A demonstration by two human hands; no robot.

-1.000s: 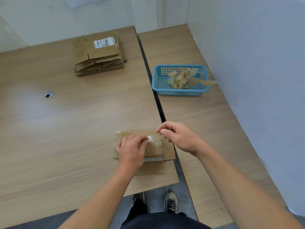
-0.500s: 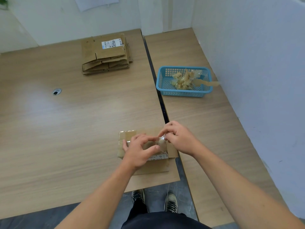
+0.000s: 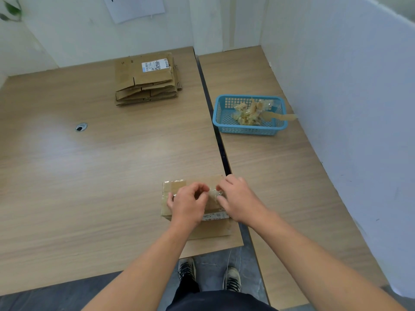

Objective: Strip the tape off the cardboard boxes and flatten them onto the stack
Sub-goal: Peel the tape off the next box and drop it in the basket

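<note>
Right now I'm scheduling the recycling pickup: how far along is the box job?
Done: flattened boxes lie on the stack, tape scraps in the blue basket. In hand: left hand and right hand pinch a tape strip on one unflattened box. Left: finish stripping it, flatten it, stack it.

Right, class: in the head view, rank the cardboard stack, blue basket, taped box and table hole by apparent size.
1. Taped box, though it is nearest the camera.
2. Cardboard stack and blue basket look about alike, so I won't rank them.
3. Table hole, clearly smallest.
</note>
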